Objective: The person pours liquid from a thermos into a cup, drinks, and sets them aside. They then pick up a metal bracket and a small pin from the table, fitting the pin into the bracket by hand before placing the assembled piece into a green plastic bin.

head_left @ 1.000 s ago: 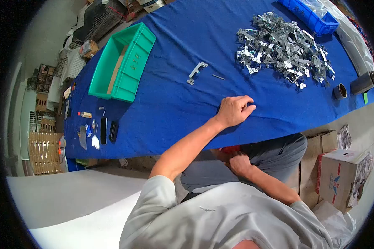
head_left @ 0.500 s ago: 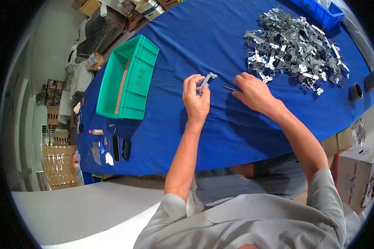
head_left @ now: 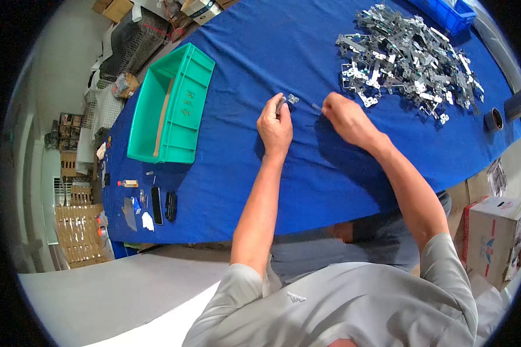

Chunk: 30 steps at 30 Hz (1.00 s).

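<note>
My left hand point(head_left: 275, 128) pinches a small metal bracket point(head_left: 292, 99) above the middle of the blue cloth; the bracket's holed end sticks out past the fingertips to the right. To its right, my right hand point(head_left: 346, 115) is closed on a thin rod-like tool point(head_left: 316, 106), whose blurred tip points left at the bracket. A small gap separates the tip from the bracket. Beyond my right hand lies a large heap of metal brackets point(head_left: 411, 63).
A green crate point(head_left: 182, 110) stands at the left on the blue cloth point(head_left: 243, 196). Near it lie a phone point(head_left: 157, 205), a black case point(head_left: 171, 206) and a small bottle point(head_left: 128, 183). A blue bin point(head_left: 454, 17) and a dark cup point(head_left: 494, 120) are at the right.
The bracket has been turned in my left hand, so less of its length shows. My right hand has shifted slightly with the tool. The whole view has moved a little.
</note>
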### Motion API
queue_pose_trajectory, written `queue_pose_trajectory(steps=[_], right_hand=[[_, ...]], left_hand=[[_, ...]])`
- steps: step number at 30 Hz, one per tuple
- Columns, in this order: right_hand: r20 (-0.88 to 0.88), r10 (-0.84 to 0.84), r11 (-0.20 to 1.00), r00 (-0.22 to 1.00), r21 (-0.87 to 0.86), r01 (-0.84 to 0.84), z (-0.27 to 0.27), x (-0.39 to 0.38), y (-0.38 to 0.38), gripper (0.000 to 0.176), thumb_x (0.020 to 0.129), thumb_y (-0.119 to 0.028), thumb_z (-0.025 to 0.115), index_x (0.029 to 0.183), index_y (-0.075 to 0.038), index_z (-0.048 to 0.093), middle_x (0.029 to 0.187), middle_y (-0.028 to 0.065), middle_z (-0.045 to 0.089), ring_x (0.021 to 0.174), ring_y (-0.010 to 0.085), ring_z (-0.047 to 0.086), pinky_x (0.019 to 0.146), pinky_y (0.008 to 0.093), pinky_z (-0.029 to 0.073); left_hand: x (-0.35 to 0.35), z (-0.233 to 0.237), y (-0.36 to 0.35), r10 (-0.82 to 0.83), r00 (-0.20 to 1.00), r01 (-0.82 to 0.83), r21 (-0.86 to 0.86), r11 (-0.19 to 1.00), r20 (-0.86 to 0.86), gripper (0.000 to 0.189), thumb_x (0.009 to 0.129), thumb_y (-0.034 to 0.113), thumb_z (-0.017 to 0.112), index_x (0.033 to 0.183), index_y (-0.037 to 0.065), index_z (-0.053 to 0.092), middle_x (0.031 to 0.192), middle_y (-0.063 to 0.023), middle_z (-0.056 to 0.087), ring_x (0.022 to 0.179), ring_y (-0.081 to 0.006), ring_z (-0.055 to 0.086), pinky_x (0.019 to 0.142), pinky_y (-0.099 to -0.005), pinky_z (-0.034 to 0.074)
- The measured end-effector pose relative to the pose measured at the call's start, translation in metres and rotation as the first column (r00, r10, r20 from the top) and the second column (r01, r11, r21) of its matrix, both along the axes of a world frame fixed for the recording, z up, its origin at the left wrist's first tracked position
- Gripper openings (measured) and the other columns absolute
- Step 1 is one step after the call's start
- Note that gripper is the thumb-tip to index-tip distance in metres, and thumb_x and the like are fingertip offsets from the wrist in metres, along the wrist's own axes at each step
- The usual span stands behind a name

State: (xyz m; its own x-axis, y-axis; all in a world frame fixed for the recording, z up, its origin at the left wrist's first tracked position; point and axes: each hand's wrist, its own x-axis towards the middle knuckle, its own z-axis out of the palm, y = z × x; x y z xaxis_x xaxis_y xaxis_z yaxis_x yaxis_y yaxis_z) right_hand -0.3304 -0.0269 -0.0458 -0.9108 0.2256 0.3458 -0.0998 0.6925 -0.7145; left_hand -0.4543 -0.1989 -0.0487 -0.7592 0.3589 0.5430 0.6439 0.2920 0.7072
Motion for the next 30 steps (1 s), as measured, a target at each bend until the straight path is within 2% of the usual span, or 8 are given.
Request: queue_pose_trajectory(steps=[5, 7, 11, 19, 21, 23, 27, 30], right_hand=[[-0.081, -0.083, 0.964, 0.993, -0.258, 0.06, -0.002, 0.005, 0.002, 0.018, 0.097, -0.013, 0.06, 0.106, 0.001, 0.056, 0.092, 0.0256, 0.066, 0.091, 0.0458, 0.065, 0.077, 0.0497, 0.051], [-0.262, -0.121, 0.984, 0.957, -0.16, 0.081, -0.01, 0.004, -0.001, 0.024, 0.094, -0.012, 0.062, 0.114, 0.001, 0.058, 0.096, 0.0239, 0.068, 0.093, 0.0435, 0.066, 0.08, 0.0488, 0.052], [-0.251, -0.096, 0.983, 0.963, -0.175, 0.053, -0.011, 0.006, 0.005, 0.02, 0.092, -0.008, 0.065, 0.111, 0.0, 0.064, 0.093, 0.017, 0.067, 0.084, 0.0324, 0.066, 0.076, 0.0405, 0.052], [-0.218, -0.087, 0.981, 0.972, -0.19, 0.045, -0.005, 0.009, 0.003, 0.013, 0.094, -0.009, 0.065, 0.101, 0.001, 0.067, 0.086, 0.0124, 0.063, 0.074, 0.0234, 0.061, 0.068, 0.0352, 0.049], [-0.24, -0.093, 0.982, 0.966, -0.18, 0.049, -0.009, 0.007, 0.005, 0.017, 0.091, -0.016, 0.067, 0.097, -0.001, 0.068, 0.085, 0.0172, 0.064, 0.08, 0.0349, 0.065, 0.071, 0.0422, 0.051], [-0.238, -0.131, 0.97, 0.962, -0.23, 0.076, -0.006, 0.008, 0.006, 0.017, 0.091, -0.017, 0.067, 0.097, 0.0, 0.068, 0.085, 0.0164, 0.064, 0.079, 0.0326, 0.065, 0.07, 0.0409, 0.051], [-0.123, -0.193, 0.908, 0.973, -0.397, 0.13, 0.012, 0.013, -0.009, 0.019, 0.092, -0.017, 0.067, 0.097, 0.001, 0.068, 0.085, 0.0144, 0.065, 0.077, 0.0267, 0.065, 0.069, 0.0383, 0.05], [-0.079, -0.199, 0.875, 0.977, -0.463, 0.141, 0.02, 0.029, -0.02, 0.019, 0.094, -0.017, 0.066, 0.1, 0.001, 0.069, 0.087, 0.0137, 0.067, 0.077, 0.0241, 0.065, 0.068, 0.0367, 0.05]], left_hand=[[-0.012, -0.005, 0.003, -0.027, 0.998, 0.019, -0.118, 0.993, -0.061, 0.027, 0.092, 0.011, 0.062, 0.114, -0.002, 0.069, 0.104, -0.0237, 0.074, 0.097, -0.0348, 0.074, 0.083, -0.0405, 0.057], [-0.007, 0.001, 0.004, -0.039, 0.999, 0.04, -0.068, 0.997, 0.014, 0.027, 0.092, 0.011, 0.063, 0.115, -0.003, 0.07, 0.103, -0.0208, 0.075, 0.096, -0.0293, 0.075, 0.085, -0.0382, 0.057], [-0.005, 0.003, 0.001, -0.087, 0.994, 0.092, -0.08, 0.992, 0.065, 0.029, 0.096, 0.006, 0.062, 0.123, -0.003, 0.069, 0.109, -0.0147, 0.076, 0.1, -0.0208, 0.073, 0.089, -0.0325, 0.056], [0.002, 0.013, -0.002, -0.008, 0.991, -0.014, -0.164, 0.986, -0.136, 0.027, 0.096, 0.011, 0.061, 0.117, 0.001, 0.074, 0.111, -0.017, 0.075, 0.099, -0.0255, 0.073, 0.089, -0.0348, 0.055], [0.002, 0.013, -0.003, -0.007, 0.983, -0.018, -0.137, 0.99, -0.184, 0.028, 0.096, 0.009, 0.058, 0.119, 0.0, 0.073, 0.115, -0.0197, 0.074, 0.103, -0.0283, 0.072, 0.09, -0.0361, 0.054], [-0.009, 0.001, -0.001, -0.011, 0.958, 0.003, -0.028, 1.0, -0.288, 0.029, 0.098, 0.008, 0.057, 0.122, 0.001, 0.072, 0.109, -0.0163, 0.075, 0.091, -0.0232, 0.073, 0.081, -0.0351, 0.056], [0.018, 0.017, -0.011, -0.136, 0.957, 0.106, 0.127, 0.986, 0.256, 0.032, 0.102, 0.009, 0.054, 0.131, 0.003, 0.065, 0.103, -0.0088, 0.071, 0.065, -0.0115, 0.064, 0.054, -0.0242, 0.052], [0.051, 0.031, -0.017, -0.334, 0.672, 0.05, 0.409, 0.911, 0.661, 0.022, 0.1, 0.009, 0.059, 0.12, 0.004, 0.064, 0.099, -0.0086, 0.069, 0.064, -0.0117, 0.064, 0.05, -0.024, 0.051]])
